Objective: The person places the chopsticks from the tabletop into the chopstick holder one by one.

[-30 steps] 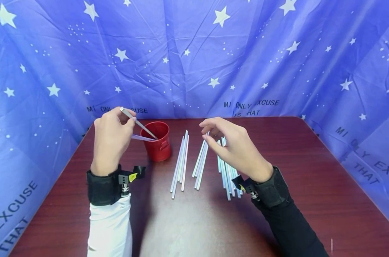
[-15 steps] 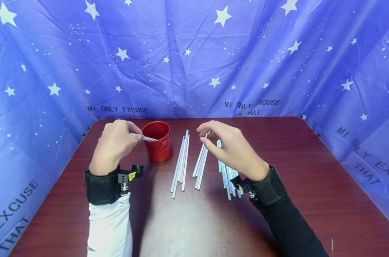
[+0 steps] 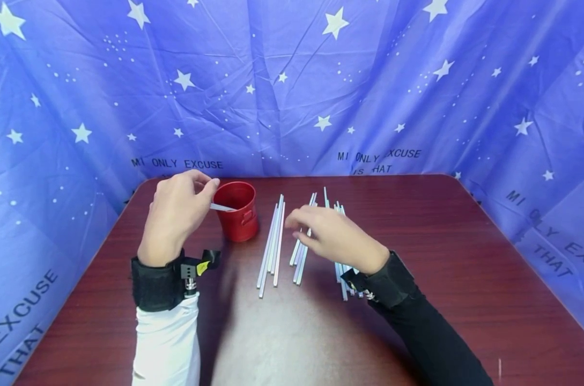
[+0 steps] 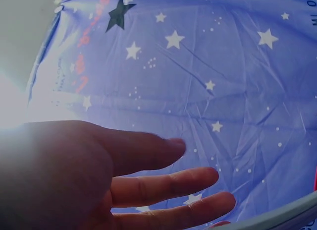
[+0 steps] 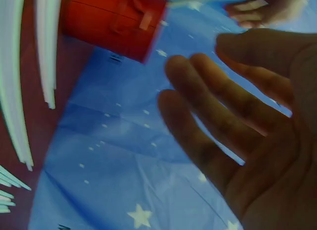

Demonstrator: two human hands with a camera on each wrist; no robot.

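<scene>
My left hand [image 3: 206, 183] hovers just left of a red cup [image 3: 238, 219]. In the left wrist view its fingers [image 4: 168, 183] are straight and hold nothing. A pale straw [image 3: 222, 207] leans out over the cup's rim below that hand. My right hand [image 3: 294, 221] reaches low over the middle bundle of straws [image 3: 300, 261] with relaxed, nearly straight fingers [image 5: 198, 116] and nothing in them. Another bundle of straws [image 3: 272, 246] lies to its left. A third bundle [image 3: 339, 210] lies partly under my right wrist. The right wrist view shows the cup [image 5: 109, 22] and straw ends [image 5: 44, 46].
Everything sits on a dark red-brown table [image 3: 441, 252]. A blue cloth with white stars [image 3: 292, 80] walls in the back and both sides. Bare tabletop shows to the right of the straws and near the front edge.
My left hand lowered the straw into the cup and opened off it. My right hand came down and leftward, from above the right bundle to over the middle one.
</scene>
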